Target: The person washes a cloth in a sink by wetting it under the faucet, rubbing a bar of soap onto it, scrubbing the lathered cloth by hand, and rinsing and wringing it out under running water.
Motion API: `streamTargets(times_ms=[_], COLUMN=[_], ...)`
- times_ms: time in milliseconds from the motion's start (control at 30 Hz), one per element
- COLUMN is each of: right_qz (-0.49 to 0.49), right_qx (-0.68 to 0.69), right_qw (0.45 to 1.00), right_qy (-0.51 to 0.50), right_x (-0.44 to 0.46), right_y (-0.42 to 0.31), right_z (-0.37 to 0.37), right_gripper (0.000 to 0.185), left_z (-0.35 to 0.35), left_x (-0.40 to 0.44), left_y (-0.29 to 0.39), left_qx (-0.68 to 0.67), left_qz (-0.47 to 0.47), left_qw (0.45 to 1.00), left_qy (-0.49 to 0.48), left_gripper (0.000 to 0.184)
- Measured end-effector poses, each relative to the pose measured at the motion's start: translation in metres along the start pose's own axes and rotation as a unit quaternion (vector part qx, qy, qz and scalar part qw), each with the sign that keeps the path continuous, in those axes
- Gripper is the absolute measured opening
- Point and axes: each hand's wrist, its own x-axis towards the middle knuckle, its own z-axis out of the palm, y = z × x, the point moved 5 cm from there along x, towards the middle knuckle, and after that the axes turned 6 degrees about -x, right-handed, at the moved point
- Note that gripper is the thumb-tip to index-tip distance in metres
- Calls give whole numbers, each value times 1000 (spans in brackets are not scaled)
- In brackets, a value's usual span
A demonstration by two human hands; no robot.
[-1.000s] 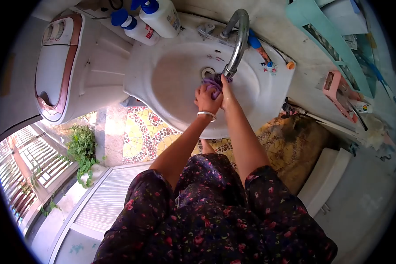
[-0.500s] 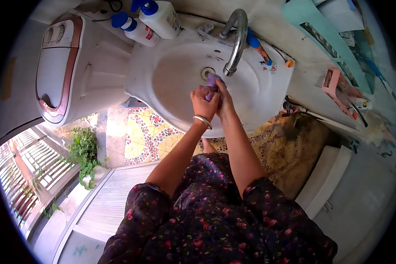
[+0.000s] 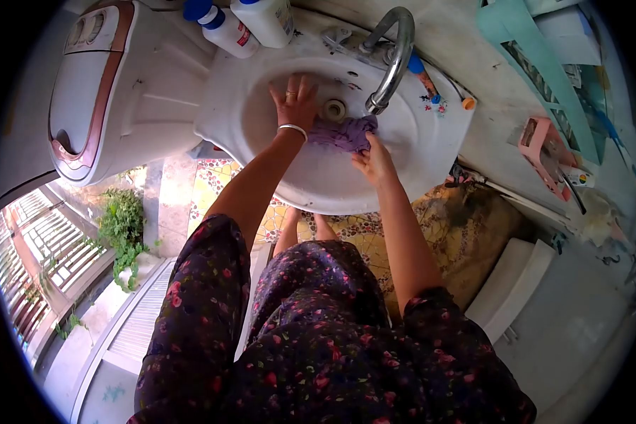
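A purple cloth (image 3: 343, 134) lies stretched and crumpled across the white sink basin (image 3: 261, 92), just below the drain (image 3: 333, 110). My right hand (image 3: 376, 161) pinches its right end, under the curved chrome faucet (image 3: 396, 63). On the basin's left side my left hand (image 3: 295, 106) is spread, fingers apart and pointing away from me. Its palm side is hidden, and the cloth's left end meets it near the wrist. A ring and a pale bracelet show on that arm.
Two white bottles with blue tops, one a labelled bottle (image 3: 231, 32), stand at the sink's back left. A blue-handled brush (image 3: 422, 76) lies on the right rim. At left is a washing machine (image 3: 92, 92); a pink holder (image 3: 544, 152) hangs on the right wall.
My hands have moved apart from a joint squeeze on the bunched cloth. The left went left and opened flat; the right went right, and the cloth is now spread out between them.
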Motion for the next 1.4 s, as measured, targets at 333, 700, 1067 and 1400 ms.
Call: streamTargets(times_ms=[333, 700, 1067, 1400], right_qz=[116, -93, -108, -129], right_qx=[93, 226, 226, 134], right_qw=[948, 884, 950, 969], right_qy=[-281, -398, -184, -160], right_x=[-10, -5, -25, 89], right_y=[-16, 3, -12, -6], right_z=[42, 65, 51, 42], right_gripper=[48, 33, 40, 68], left_z=[-109, -89, -6, -11], left_x=[-17, -24, 14, -45], left_y=[100, 72, -18, 71], left_qx=[-553, -398, -295, -461], left_qz=[-168, -343, -263, -285], left_qw=[815, 851, 913, 838], left_qy=[47, 12, -102, -55], left_gripper=[18, 11, 33, 29])
